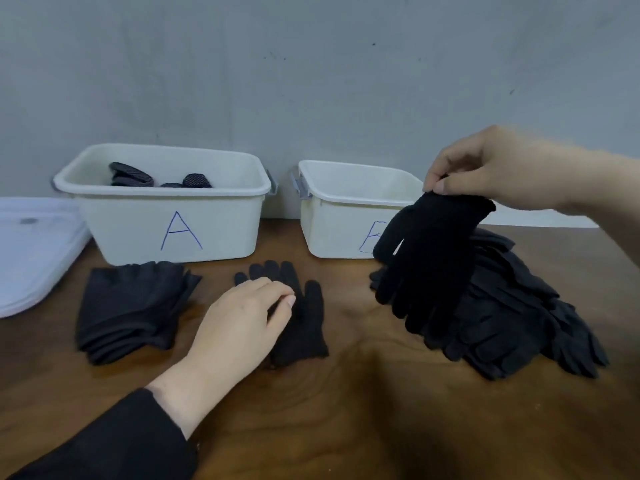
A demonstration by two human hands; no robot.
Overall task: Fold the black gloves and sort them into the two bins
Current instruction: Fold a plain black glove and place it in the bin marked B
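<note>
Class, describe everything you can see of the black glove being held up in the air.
The lifted glove is plain black, a soft knit by its look. It hangs with cuff up and fingers down, tilted toward the left. The right hand pinches its cuff edge. It hangs in front of the bin marked B, above the pile of loose gloves, its fingertips overlapping the pile in the view; contact cannot be told.

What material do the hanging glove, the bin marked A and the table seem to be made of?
Hanging glove: apparently soft knitted fabric, matte black; it droops limply from the right hand.
Bin marked A: probably plastic, off-white and smooth, with a moulded rolled rim.
Table: wood or wood-look laminate, brown with visible grain and slight sheen.
</note>
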